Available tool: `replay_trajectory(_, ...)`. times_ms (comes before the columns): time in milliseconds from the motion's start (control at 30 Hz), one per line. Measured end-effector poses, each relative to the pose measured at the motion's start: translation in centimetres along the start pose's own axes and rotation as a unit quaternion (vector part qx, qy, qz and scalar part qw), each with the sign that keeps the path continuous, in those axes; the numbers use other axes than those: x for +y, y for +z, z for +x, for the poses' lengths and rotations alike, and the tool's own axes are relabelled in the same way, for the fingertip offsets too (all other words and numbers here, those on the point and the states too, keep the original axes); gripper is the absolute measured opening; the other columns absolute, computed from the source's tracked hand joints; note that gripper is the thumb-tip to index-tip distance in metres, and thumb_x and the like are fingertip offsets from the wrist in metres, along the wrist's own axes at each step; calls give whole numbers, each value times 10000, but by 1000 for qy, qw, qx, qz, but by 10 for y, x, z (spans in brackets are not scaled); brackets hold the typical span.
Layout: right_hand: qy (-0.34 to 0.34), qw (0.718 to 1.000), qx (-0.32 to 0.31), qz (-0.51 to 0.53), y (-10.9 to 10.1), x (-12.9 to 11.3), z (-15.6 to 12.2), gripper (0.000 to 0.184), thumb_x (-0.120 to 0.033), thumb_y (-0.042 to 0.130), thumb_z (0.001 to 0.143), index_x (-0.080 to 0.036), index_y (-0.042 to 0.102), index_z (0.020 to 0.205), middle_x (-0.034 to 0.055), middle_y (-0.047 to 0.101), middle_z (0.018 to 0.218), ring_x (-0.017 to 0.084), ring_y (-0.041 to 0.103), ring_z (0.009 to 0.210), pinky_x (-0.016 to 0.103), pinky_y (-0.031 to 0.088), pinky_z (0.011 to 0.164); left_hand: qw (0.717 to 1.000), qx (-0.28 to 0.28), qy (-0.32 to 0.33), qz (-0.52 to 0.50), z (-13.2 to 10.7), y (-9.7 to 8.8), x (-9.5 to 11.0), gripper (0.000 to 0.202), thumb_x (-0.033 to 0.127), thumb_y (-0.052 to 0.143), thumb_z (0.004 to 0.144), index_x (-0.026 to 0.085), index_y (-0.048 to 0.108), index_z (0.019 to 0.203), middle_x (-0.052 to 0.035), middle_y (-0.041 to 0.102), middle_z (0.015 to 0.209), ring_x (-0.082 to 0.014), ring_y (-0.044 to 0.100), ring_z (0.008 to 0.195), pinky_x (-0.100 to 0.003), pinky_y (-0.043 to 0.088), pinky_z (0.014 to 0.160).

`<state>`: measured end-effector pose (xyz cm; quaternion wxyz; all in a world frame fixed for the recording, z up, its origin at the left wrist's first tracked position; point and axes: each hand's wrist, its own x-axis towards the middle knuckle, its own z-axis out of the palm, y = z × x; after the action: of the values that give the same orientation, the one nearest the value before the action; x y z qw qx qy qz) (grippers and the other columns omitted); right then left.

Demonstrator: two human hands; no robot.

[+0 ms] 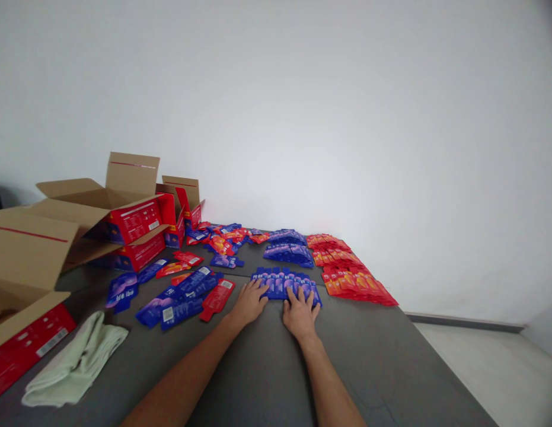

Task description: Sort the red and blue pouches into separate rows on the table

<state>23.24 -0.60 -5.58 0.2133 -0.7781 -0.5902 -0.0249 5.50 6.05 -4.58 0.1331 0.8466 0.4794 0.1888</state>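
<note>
A row of overlapping blue pouches [279,286] lies flat on the dark table. At the row's left end rests my left hand [249,303], its fingers stretched out and touching the pouch edges. My right hand [300,317] is spread over the row's front right part, fingertips on the pouches. Neither hand grips anything. Behind this row are more overlapping blue pouches [288,254]. Rows of red-orange pouches [353,283] run along the right. Left of my left hand, a red pouch [217,298] and loose blue pouches [180,299] lie scattered.
Open cardboard boxes [137,220] with red sides stand at the left. A mixed pile of red and blue pouches [225,240] lies near the wall. A folded pale cloth [75,362] is at the front left. The table edge [440,350] slopes down at the right.
</note>
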Motion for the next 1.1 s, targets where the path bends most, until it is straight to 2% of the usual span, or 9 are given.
replay_trajectory(200, 25, 999, -25, -25, -1, 5, 3, 509, -350, 468, 898, -353, 440, 1406, 84, 361, 1493, 437, 179, 1384, 693, 157, 1012, 999, 8, -18, 26, -2, 7, 14, 490, 329, 436, 902, 324, 462, 1391, -49, 356, 1526, -277, 290, 1400, -548, 183, 1132)
replay_trajectory(367, 35, 998, -25, -38, -6, 0, 3, 523, -343, 469, 902, -368, 409, 1421, 62, 328, 1510, 415, 119, 1405, 664, 144, 1036, 999, 21, -17, 26, -4, 11, 14, 546, 287, 456, 879, 341, 410, 1420, -36, 296, 1555, -280, 262, 1411, -545, 173, 1138)
replay_trajectory(467, 18, 999, 3, -39, -10, -6, 1, 521, -316, 478, 894, -353, 430, 1411, 57, 335, 1506, 394, 111, 1411, 634, 139, 1056, 999, 32, -5, 21, -6, 10, 13, 597, 277, 491, 855, 340, 383, 1438, -29, 269, 1566, -282, 246, 1418, -526, 179, 1145)
replay_trajectory(567, -5, 999, 27, -31, -13, -12, -3, 509, -286, 483, 886, -335, 461, 1392, 57, 353, 1496, 374, 139, 1405, 609, 149, 1066, 999, 48, 1, 25, -11, 6, 13, 621, 275, 519, 840, 334, 380, 1442, -31, 311, 1547, -282, 239, 1418, -517, 178, 1150)
replay_trajectory(700, -61, 997, 44, 0, -14, -27, -12, 489, -253, 474, 883, -333, 496, 1365, 47, 384, 1480, 359, 173, 1397, 583, 174, 1070, 994, 89, -16, 56, -26, -7, 8, 519, 260, 487, 868, 290, 472, 1386, -70, 400, 1491, -287, 292, 1390, -506, 201, 1141)
replay_trajectory(800, -106, 993, 49, 26, -15, -44, -20, 465, -231, 466, 879, -315, 538, 1331, 48, 401, 1471, 349, 191, 1394, 559, 200, 1071, 986, 127, -44, 94, -39, -19, -3, 440, 251, 457, 888, 260, 542, 1319, -95, 450, 1445, -296, 327, 1368, -507, 221, 1127)
replay_trajectory(933, -150, 986, 57, 47, -14, -65, -32, 461, -207, 456, 878, -302, 551, 1319, 57, 419, 1458, 336, 214, 1389, 542, 224, 1068, 971, 162, -95, 146, -52, -39, -31, 416, 206, 430, 885, 190, 580, 1273, -132, 508, 1384, -300, 379, 1331, -483, 253, 1109)
replay_trajectory(1033, -177, 981, 60, 52, -13, -75, -38, 459, -198, 454, 879, -293, 554, 1316, 64, 438, 1441, 331, 235, 1381, 531, 236, 1069, 950, 190, -170, 178, -58, -53, -57, 444, 172, 384, 885, 134, 563, 1290, -172, 536, 1343, -301, 429, 1285, -463, 301, 1074)
replay_trajectory(1100, -188, 979, 60, 54, -12, -79, -40, 457, -192, 457, 876, -292, 560, 1310, 63, 447, 1433, 327, 249, 1375, 523, 238, 1074, 937, 202, -210, 192, -60, -58, -73, 455, 164, 398, 866, 124, 566, 1287, -178, 522, 1358, -312, 407, 1299, -465, 292, 1076)
